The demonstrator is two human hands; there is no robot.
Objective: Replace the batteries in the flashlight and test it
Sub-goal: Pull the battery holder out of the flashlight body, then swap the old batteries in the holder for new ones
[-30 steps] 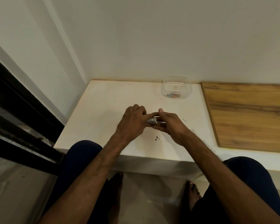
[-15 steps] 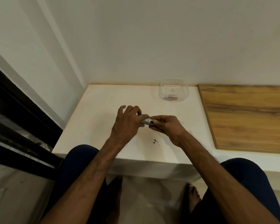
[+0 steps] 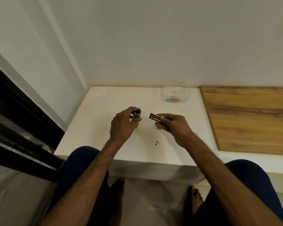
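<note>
My left hand (image 3: pixel 121 126) grips a small grey flashlight body (image 3: pixel 136 114), held upright above the white table (image 3: pixel 95 121), its dark open end facing up. A short way to the right, my right hand (image 3: pixel 171 126) pinches a dark battery holder (image 3: pixel 154 117) with copper-coloured cells, which points left towards the flashlight. The two parts are apart, with a gap between them. My fingers hide the lower part of the flashlight and the rear of the holder.
A clear plastic box (image 3: pixel 176 92) with several small batteries stands at the table's back edge against the wall. A wooden panel (image 3: pixel 252 118) lies to the right. Small dark specks (image 3: pixel 157 143) mark the table near its front. My knees and bare feet are below.
My hands, joined at the flashlight before, have moved apart. The battery holder has come out of the flashlight body in my right hand, and my left hand has turned the body upright.
</note>
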